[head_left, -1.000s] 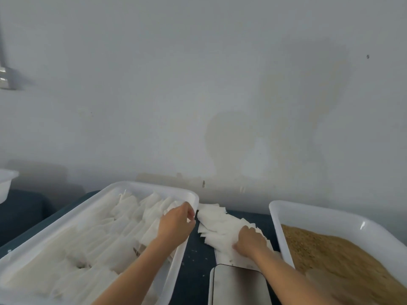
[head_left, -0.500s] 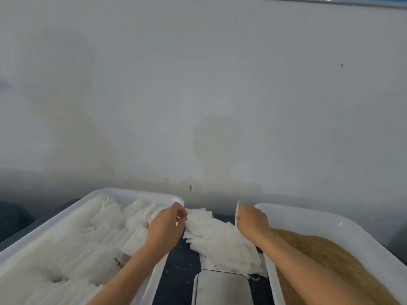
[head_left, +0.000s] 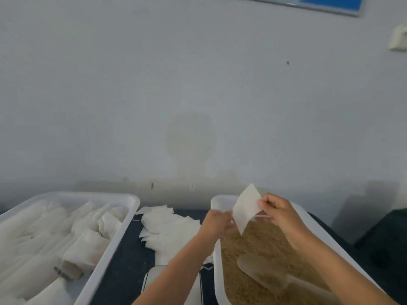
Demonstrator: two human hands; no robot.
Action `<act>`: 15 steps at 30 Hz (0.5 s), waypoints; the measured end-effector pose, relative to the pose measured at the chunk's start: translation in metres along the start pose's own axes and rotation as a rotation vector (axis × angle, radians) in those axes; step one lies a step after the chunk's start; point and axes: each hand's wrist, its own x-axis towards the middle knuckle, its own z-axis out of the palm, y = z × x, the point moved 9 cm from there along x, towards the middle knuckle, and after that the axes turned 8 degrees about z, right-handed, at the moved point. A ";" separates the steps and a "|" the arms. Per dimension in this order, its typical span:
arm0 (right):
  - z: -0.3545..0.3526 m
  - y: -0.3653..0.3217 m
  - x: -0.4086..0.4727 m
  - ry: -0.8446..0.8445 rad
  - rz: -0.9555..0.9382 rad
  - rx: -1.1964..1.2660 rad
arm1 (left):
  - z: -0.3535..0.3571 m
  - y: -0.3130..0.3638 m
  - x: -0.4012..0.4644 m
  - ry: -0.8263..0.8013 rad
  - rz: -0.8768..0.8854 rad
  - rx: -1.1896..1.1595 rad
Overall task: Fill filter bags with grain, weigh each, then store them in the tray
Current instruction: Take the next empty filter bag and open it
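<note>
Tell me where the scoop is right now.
In the head view, the scoop lies on the grain in the right tray, near its front, below the right hand and untouched.

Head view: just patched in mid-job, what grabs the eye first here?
The hands, right of centre: the right hand pinches an empty filter bag above the grain tray, with the left hand at the bag's lower edge. A clear scoop lies on the grain below. To the left, loose empty bags lie on the dark table, and a white tray holds filled bags.
</note>
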 end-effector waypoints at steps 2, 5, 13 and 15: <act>-0.015 0.025 -0.004 -0.024 0.082 0.172 | 0.024 -0.015 0.002 -0.044 -0.059 -0.101; -0.033 0.058 -0.009 -0.033 0.213 0.388 | 0.043 -0.033 0.004 -0.029 -0.125 -0.170; -0.052 0.064 -0.020 0.272 -0.009 -0.362 | 0.054 -0.029 0.013 -0.087 0.211 0.398; -0.024 0.065 -0.020 0.076 -0.026 -0.278 | 0.056 -0.032 0.012 -0.109 0.272 0.546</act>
